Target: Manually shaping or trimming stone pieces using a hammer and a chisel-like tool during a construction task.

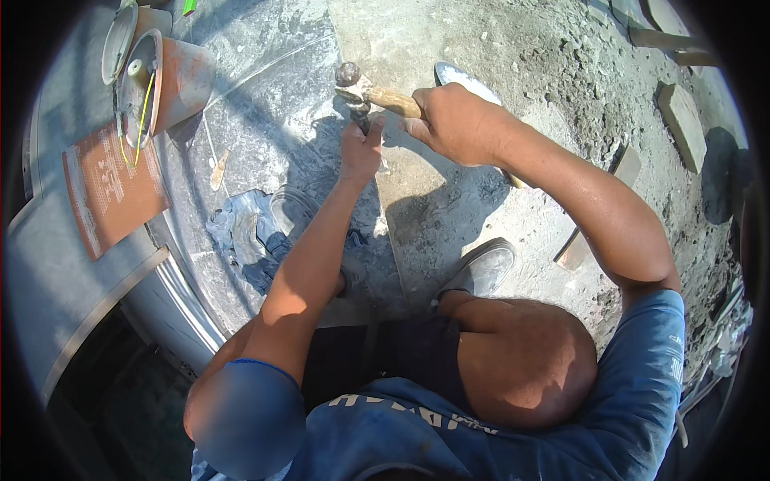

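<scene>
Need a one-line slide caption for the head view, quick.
Right hand swings a wooden-handled hammer onto a chisel gripped by the left hand.

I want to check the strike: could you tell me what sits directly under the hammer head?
Under the hammer head stands a dark chisel, gripped by the left hand. Its tip on the stone slab is hidden by that hand.

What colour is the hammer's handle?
Light wooden tan, on the hammer in the right hand; head view.

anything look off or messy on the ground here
Yes. A crumpled blue cloth lies bunched on the slab beside the left forearm, and an orange bucket lies tipped on its side at upper left.
</scene>
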